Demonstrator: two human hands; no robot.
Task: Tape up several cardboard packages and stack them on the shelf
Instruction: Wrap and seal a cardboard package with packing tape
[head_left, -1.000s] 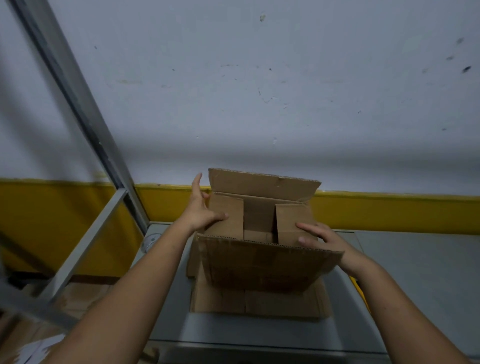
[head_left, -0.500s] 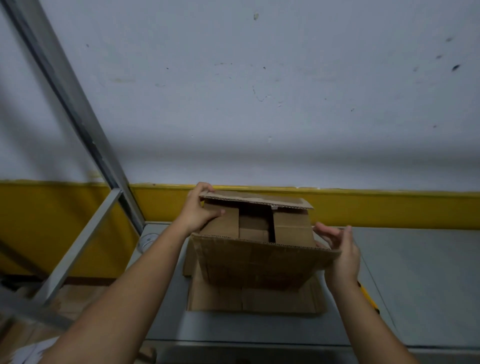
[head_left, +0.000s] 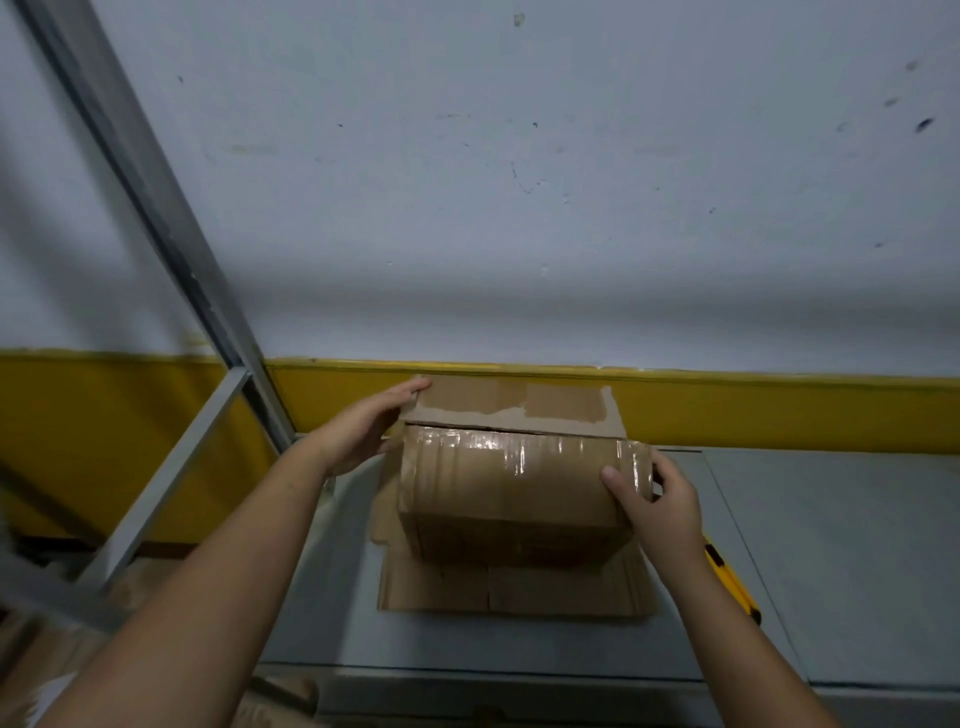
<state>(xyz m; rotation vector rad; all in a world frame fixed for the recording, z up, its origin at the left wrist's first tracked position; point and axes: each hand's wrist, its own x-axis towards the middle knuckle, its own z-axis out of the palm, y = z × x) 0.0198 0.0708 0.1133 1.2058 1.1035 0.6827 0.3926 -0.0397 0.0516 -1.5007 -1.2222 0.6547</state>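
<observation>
Between the hands, cardboard box (head_left: 509, 493) lies long axis left-right: left hand (head_left: 363, 431) presses flat-fingered on its left end; right hand (head_left: 660, 504) grips the right corner.

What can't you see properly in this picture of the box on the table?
All in the head view:
Inside the box: its shut flaps cover it.
Yellow tool: the right arm hides most of it, so I cannot tell what it is.
Flat cardboard: the box sits on most of it.
Stuff in the bottom left corner: dark, blurred and cut off by the picture's edge.
</observation>
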